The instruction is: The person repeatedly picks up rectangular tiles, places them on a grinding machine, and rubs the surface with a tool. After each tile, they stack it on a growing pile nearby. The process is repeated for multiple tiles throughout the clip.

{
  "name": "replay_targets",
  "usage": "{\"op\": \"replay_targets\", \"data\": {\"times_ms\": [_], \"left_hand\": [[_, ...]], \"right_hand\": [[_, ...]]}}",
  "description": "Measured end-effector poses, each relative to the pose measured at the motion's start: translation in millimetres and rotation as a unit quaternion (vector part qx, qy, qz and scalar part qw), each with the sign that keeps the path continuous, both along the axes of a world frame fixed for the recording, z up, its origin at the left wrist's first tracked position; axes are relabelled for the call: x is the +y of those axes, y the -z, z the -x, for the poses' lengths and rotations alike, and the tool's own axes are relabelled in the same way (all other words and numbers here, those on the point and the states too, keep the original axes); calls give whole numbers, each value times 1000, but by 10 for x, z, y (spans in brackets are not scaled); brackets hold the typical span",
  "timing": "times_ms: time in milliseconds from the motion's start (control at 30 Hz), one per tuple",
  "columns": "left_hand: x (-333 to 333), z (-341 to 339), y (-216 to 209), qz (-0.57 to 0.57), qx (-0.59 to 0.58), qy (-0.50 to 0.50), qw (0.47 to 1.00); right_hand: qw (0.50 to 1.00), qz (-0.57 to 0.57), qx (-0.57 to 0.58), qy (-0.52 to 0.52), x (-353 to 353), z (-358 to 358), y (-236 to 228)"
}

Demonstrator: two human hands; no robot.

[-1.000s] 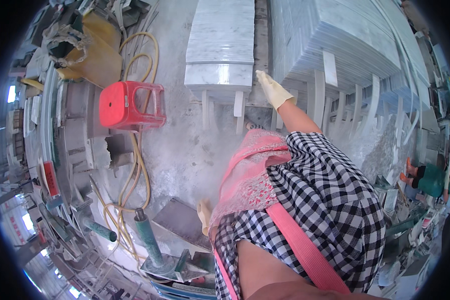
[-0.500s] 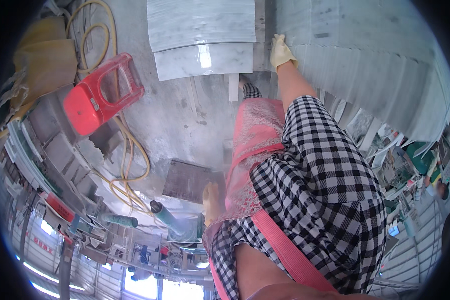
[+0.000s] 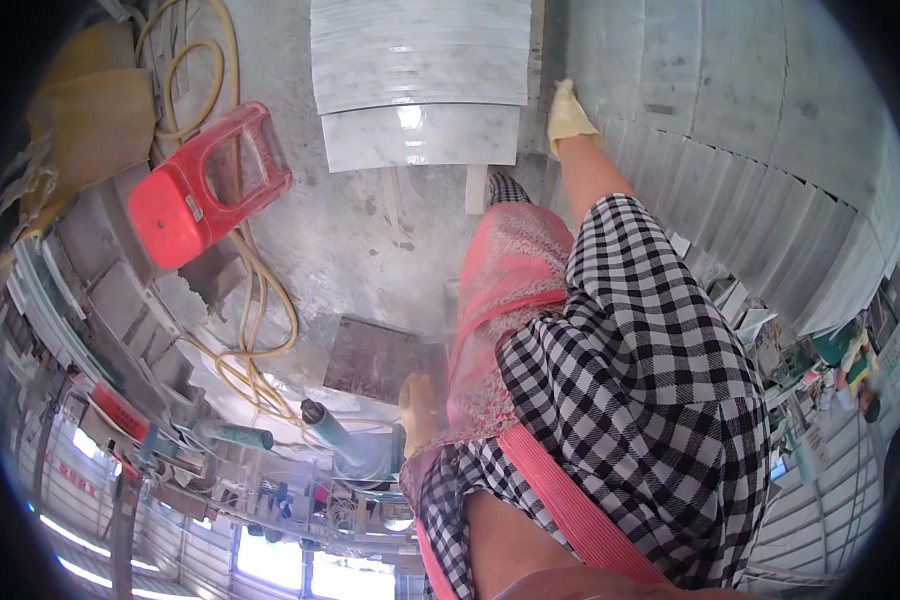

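My right hand (image 3: 571, 116), in a cream glove, is at the left end of a broad bank of pale grey slabs (image 3: 730, 60). Its fingertips point away from me, and whether they grip the slab edge is hard to see. Low at my left side hangs my left hand (image 3: 416, 408), also gloved in cream. Its fingers look loosely stretched out, with nothing visible in them. Ahead of me lies a stack of pale, marbled slabs (image 3: 420, 60), the nearest one (image 3: 420, 138) glossy. Pale supports (image 3: 478, 188) stick out beneath it.
A red plastic stool (image 3: 175, 212) lies on the floor at left, over a yellow hose (image 3: 282, 295). A dark flat board (image 3: 370, 358) is near my left hand, with a teal cylindrical object (image 3: 338, 432) beyond. Scraps (image 3: 750, 318) lie beside the right-hand slabs.
The marbled stack and my right hand sit slightly lower and farther right in view. The right-hand slabs, blurred before, now show clear seams, and their near edge is lower. My left hand still hangs.
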State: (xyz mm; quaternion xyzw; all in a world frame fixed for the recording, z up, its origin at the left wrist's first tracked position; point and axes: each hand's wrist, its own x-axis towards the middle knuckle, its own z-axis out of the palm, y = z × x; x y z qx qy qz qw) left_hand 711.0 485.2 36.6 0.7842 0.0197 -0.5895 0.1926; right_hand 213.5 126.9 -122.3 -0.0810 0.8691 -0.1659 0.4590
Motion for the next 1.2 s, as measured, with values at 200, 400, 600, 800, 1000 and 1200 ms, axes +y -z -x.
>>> {"op": "replay_targets", "data": {"times_ms": [200,400,600,800,1000,1200], "left_hand": [[-242,234,-186,-56,18,122,991],[-353,142,-155,30,-14,37,999],[-146,-53,-48,-49,-27,37,998],[-697,126,-121,13,5,88,996],[-827,257,-282,24,-39,92,995],[-436,224,-188,-50,-31,92,994]], "right_hand": [[959,-133,64,-243,-82,-331,-26],[999,35,-28,-16,305,-186,216],[965,-83,93,-232,187,-350,437],[994,-9,9,-113,273,-416,67],[968,-72,52,-234,248,-364,45],[888,-70,151,-428,-93,-386,54]]}}
